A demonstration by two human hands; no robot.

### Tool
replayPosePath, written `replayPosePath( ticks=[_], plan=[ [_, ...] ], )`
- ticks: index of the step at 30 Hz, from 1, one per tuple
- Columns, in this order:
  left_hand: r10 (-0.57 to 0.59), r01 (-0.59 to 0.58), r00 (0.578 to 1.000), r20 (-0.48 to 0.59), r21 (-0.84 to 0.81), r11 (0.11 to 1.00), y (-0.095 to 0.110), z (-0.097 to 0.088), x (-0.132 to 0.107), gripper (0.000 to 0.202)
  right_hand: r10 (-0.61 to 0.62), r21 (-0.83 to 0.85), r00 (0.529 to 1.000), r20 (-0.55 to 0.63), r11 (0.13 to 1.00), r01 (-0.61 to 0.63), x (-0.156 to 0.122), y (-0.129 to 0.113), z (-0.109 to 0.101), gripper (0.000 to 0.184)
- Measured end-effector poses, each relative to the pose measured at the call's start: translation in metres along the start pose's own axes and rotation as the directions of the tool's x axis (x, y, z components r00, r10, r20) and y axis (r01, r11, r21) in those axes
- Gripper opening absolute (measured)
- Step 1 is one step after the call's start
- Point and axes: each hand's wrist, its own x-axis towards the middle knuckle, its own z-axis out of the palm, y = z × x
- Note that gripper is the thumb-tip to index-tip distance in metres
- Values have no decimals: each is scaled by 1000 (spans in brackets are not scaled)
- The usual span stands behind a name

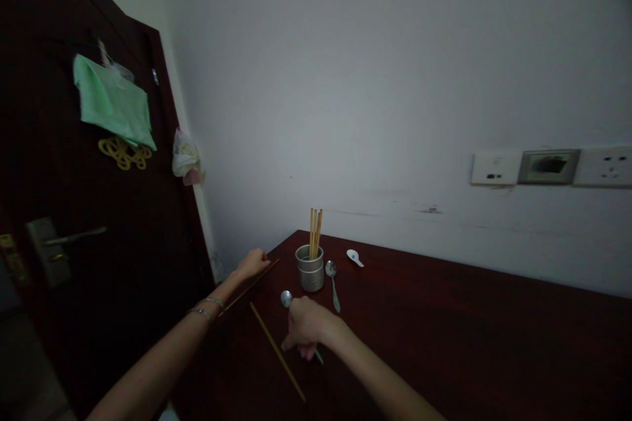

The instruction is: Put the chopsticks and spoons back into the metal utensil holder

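Metal cup (311, 276) on worktop (444, 322); clock read from cup.
Loose chopstick (278, 352), 7 o'clock; right hand (307, 327), 6 o'clock, over metal spoon (286, 298), fingers' hold undeterminable; left hand (254, 264), 9 o'clock, at second chopstick (249, 287), fingers curled, grip unclear; cup upright, holding standing chopsticks (316, 230).

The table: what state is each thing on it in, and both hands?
Left hand: fingers curled.
Right hand: back facing up.
Cup: upright.
Chopsticks in cup: standing, tilted slightly.
Loose chopstick: lying slantwise.
Chopstick by left hand: slanting; grip unclear.
Spoon by cup: lying down.
White spoon: lying down.
Spoon under right hand: partly covered; grip unclear.
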Motion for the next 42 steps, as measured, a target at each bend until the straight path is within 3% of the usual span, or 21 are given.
replayPosePath(
  ticks=[2,6,13,16,20,25,34,38,42],
  plan=[
    [71,-86,994,-84,-190,978,19,-4,5,25,-30,80,998,-54,996,34,-7,3,-14,21],
    [111,-183,980,-165,-527,830,62,-4,20,46,-30,195,990,-139,979,57,-21,11,-43,16],
    [92,-93,994,-51,-833,545,113,15,47,57,-15,241,965,-263,967,81,-44,25,-86,13],
    [63,-31,998,0,-875,483,124,20,54,53,-4,242,950,-313,967,83,-56,28,-100,16],
    [49,18,998,46,-886,462,129,21,55,41,-1,255,939,-344,962,94,-66,33,-113,17],
    [184,8,976,112,-872,489,124,20,49,17,5,289,943,-332,952,96,-70,38,-121,19],
    [179,-7,977,114,-826,563,121,17,51,18,-13,265,940,-341,958,110,-73,40,-123,21],
    [121,-40,992,30,-841,539,126,-3,51,17,7,274,929,-370,956,102,-76,42,-126,21],
    [55,-181,983,-176,-860,478,142,-39,47,21,21,284,920,-392,954,99,-77,45,-130,21]
  ],
)
